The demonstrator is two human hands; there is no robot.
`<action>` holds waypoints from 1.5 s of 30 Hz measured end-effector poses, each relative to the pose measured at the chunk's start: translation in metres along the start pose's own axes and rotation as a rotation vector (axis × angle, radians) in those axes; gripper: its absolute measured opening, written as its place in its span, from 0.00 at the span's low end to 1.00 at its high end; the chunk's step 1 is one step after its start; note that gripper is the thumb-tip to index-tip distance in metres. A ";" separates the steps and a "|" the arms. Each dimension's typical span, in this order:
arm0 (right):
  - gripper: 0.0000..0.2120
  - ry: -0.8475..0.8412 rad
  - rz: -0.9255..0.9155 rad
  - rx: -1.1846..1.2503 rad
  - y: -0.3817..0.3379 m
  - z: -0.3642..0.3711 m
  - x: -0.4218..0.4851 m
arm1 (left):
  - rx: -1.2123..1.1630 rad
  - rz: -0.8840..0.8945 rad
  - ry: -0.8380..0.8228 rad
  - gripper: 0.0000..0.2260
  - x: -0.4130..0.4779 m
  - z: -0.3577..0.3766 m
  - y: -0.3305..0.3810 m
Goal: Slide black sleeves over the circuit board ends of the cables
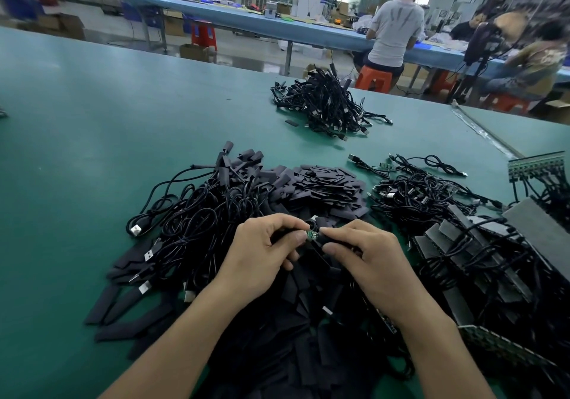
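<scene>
**Board end lies crosswise between two pinching hands**

The green surface [92, 151] carries several dark heaps. Farthest off, a finished-looking pile of cables [327, 105] lies alone near the far edge. Nearer, a tangle of USB cables [197, 216] sits to the left. A heap of loose black sleeves [327, 185] fills the middle and runs down under the forearms. A second tangle [413, 195] lies to the right, a few of its green ends showing bare.

Over the sleeve heap the left hand [262, 250] and the right hand [370, 253] are raised close together, fingertips nearly meeting. Each is clamped in a thumb-and-forefinger pinch on something dark. The left hand grips what looks like the cable end [285, 232]. The right hand grips a broader black piece, probably the sleeve [323, 239], though at this size I cannot be sure which is which.

Between the two pinches the circuit board [311, 235] shows as a small green patch. Its long axis seems to run left to right, straight from one hand to the other, and the dark piece in the right hand touches its right side.

The coming move turns on that line. The hands likely need to close toward each other along the board's length, sleeve mouth square to the board. Both hands are equally near. A tilt could snag a board corner on the sleeve's edge.
</scene>
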State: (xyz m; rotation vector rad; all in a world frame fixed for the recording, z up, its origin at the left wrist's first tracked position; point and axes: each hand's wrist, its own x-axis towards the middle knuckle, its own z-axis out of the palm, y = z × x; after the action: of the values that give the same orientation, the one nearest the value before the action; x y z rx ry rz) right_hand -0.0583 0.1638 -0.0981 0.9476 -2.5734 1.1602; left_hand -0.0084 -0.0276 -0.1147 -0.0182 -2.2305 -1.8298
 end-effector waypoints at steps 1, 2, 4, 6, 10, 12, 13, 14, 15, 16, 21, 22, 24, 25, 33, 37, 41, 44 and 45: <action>0.15 0.014 0.004 -0.001 0.000 0.001 0.000 | 0.003 0.001 0.000 0.07 0.000 0.000 0.000; 0.16 0.035 0.016 0.004 0.001 0.002 -0.001 | 0.001 0.002 -0.002 0.07 0.000 0.000 0.000; 0.17 0.084 0.068 0.054 0.002 0.002 -0.002 | -0.010 0.001 -0.008 0.06 0.000 0.000 0.000; 0.13 0.111 0.090 0.076 0.003 0.002 -0.003 | -0.024 -0.001 -0.013 0.06 -0.001 0.001 0.000; 0.09 0.085 0.046 0.071 0.002 0.001 -0.001 | -0.049 -0.004 -0.029 0.07 -0.001 0.000 0.001; 0.08 0.056 0.037 0.093 0.001 -0.001 -0.002 | -0.054 -0.010 -0.040 0.07 -0.001 0.000 0.001; 0.08 0.044 0.036 0.097 0.001 -0.002 -0.002 | -0.049 -0.015 -0.043 0.07 -0.001 0.001 0.002; 0.08 0.038 0.034 0.096 0.001 -0.003 -0.002 | -0.042 -0.017 -0.044 0.07 -0.001 0.001 0.002; 0.09 0.036 0.032 0.093 0.001 -0.003 -0.002 | -0.038 -0.018 -0.044 0.07 -0.001 0.001 0.002; 0.09 0.040 0.028 0.090 0.000 -0.003 -0.002 | -0.037 -0.019 -0.045 0.07 -0.001 0.001 0.002; 0.10 0.073 -0.056 0.062 -0.004 0.002 -0.001 | -0.072 -0.009 -0.064 0.09 -0.002 0.001 0.003; 0.10 0.083 -0.073 0.054 -0.005 0.003 -0.002 | -0.096 -0.006 -0.071 0.09 -0.003 0.000 0.004; 0.10 0.095 -0.098 0.030 -0.005 0.004 -0.001 | -0.130 -0.001 -0.096 0.10 -0.004 -0.001 0.004; 0.10 0.104 -0.107 0.018 -0.004 0.005 -0.001 | -0.137 0.008 -0.098 0.10 -0.004 -0.002 0.004; 0.10 0.244 -0.162 -0.029 -0.004 0.004 -0.003 | -0.105 0.098 0.174 0.09 -0.003 0.002 0.005; 0.11 0.278 -0.167 0.043 -0.010 0.002 -0.002 | -0.209 0.069 0.164 0.08 -0.003 -0.001 0.008; 0.16 0.265 -0.120 0.078 -0.012 0.003 -0.003 | -0.264 0.023 0.156 0.06 -0.002 -0.001 0.010; 0.16 0.272 -0.112 0.089 -0.013 0.003 -0.003 | -0.288 -0.004 0.139 0.07 -0.002 -0.001 0.011; 0.15 0.268 -0.115 0.101 -0.013 0.003 -0.003 | -0.296 -0.009 0.128 0.07 -0.002 -0.001 0.011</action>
State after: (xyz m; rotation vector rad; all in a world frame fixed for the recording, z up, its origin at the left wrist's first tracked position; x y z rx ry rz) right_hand -0.0480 0.1568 -0.0932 0.8793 -2.2402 1.2978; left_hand -0.0046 -0.0258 -0.1043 0.0527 -1.8621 -2.0862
